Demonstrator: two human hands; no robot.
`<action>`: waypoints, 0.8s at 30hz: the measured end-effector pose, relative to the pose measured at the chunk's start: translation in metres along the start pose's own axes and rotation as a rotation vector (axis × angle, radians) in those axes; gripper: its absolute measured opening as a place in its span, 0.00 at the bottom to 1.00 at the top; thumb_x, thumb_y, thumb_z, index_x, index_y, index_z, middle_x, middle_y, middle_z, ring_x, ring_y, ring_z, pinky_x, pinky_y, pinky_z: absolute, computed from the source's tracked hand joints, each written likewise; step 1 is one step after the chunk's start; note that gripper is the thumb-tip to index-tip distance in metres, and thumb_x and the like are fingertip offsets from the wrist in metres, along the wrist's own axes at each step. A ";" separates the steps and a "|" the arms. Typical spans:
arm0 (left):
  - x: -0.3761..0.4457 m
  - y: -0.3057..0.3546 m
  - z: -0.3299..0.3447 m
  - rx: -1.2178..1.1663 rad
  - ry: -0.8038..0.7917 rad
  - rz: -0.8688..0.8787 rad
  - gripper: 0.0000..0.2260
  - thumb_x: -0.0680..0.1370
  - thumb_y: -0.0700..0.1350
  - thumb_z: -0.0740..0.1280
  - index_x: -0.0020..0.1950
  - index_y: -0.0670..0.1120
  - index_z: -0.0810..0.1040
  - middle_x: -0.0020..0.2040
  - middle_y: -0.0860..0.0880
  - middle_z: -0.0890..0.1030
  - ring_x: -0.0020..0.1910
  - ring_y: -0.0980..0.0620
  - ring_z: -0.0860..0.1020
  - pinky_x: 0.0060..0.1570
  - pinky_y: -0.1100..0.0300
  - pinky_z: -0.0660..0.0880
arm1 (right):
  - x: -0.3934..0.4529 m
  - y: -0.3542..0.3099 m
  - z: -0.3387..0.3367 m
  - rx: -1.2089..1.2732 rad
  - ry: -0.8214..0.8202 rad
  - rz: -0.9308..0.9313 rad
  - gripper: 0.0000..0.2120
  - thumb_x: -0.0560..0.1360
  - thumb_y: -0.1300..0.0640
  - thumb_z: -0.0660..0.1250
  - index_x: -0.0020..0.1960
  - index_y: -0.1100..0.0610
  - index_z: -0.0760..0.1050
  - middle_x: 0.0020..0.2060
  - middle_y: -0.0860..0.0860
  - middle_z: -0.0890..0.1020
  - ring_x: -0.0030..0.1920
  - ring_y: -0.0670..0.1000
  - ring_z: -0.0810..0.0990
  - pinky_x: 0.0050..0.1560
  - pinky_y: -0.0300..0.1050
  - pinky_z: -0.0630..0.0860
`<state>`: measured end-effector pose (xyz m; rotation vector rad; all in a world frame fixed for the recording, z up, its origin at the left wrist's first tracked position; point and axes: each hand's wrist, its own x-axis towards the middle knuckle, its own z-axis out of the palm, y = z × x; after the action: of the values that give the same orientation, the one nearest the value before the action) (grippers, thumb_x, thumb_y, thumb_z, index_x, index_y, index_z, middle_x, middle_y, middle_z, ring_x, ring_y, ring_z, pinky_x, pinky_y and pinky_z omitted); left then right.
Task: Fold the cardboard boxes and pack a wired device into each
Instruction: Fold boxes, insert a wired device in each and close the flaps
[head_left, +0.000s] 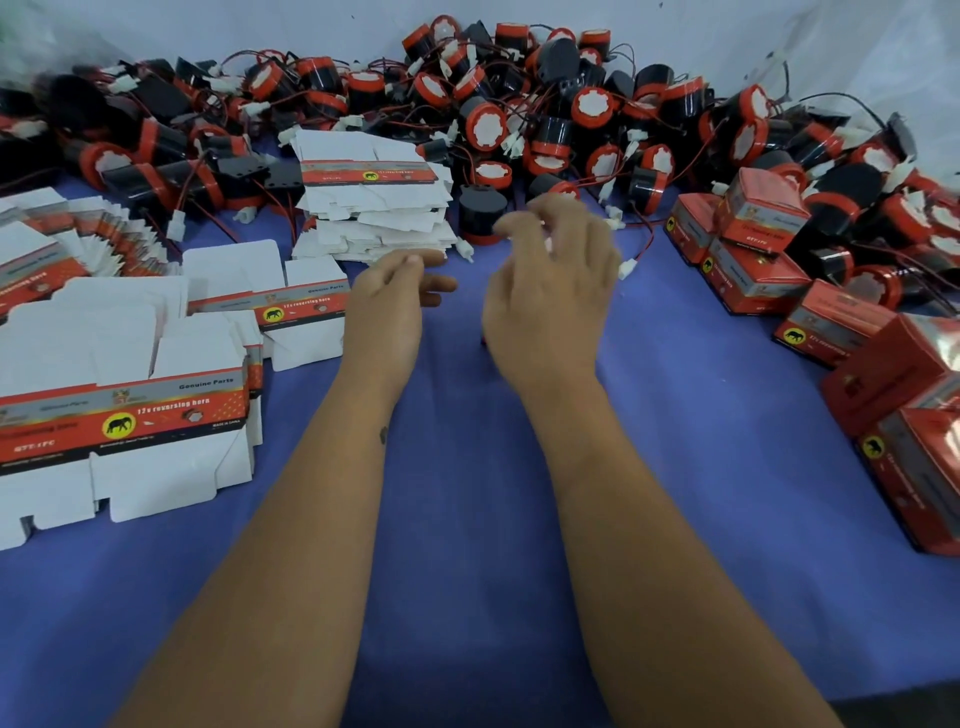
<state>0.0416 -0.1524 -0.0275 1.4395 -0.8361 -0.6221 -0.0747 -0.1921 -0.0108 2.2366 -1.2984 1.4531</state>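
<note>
Both hands are hovering just in front of the stack of flat box blanks (371, 208): the left hand (387, 296) is hanging relaxed and holding nothing, the right hand (550, 291) is blurring, its grip unclear. Right of that stack, 1 black horn (482, 215) is standing, probably light, rigid; gripping its body beats pulling its thin wire (644, 244). The blanks should be creasing easily.

both bare hands (395, 291) (550, 291) hover over blue cloth (467, 519).
</note>
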 end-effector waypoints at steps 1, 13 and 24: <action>0.001 0.001 0.000 -0.030 0.025 0.002 0.14 0.84 0.44 0.55 0.51 0.51 0.81 0.42 0.53 0.85 0.41 0.57 0.79 0.43 0.63 0.71 | -0.001 -0.003 0.002 -0.029 -0.060 -0.096 0.14 0.68 0.66 0.62 0.51 0.59 0.80 0.53 0.56 0.79 0.53 0.60 0.76 0.53 0.51 0.65; -0.008 0.007 0.003 0.218 0.076 0.092 0.12 0.82 0.43 0.57 0.48 0.52 0.80 0.43 0.56 0.82 0.41 0.58 0.77 0.42 0.63 0.72 | 0.020 0.068 -0.018 -0.428 -0.448 0.319 0.14 0.76 0.65 0.60 0.59 0.57 0.78 0.52 0.57 0.79 0.60 0.60 0.71 0.65 0.52 0.57; -0.006 0.002 0.003 1.005 0.095 0.003 0.16 0.80 0.47 0.60 0.68 0.51 0.75 0.78 0.44 0.60 0.77 0.43 0.58 0.70 0.28 0.45 | 0.002 0.007 0.009 0.061 -0.516 0.362 0.11 0.78 0.55 0.58 0.54 0.50 0.78 0.49 0.49 0.79 0.52 0.53 0.74 0.52 0.50 0.60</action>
<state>0.0360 -0.1492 -0.0267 2.3379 -1.1410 -0.0872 -0.0734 -0.2028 -0.0159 2.6300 -1.9160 1.0404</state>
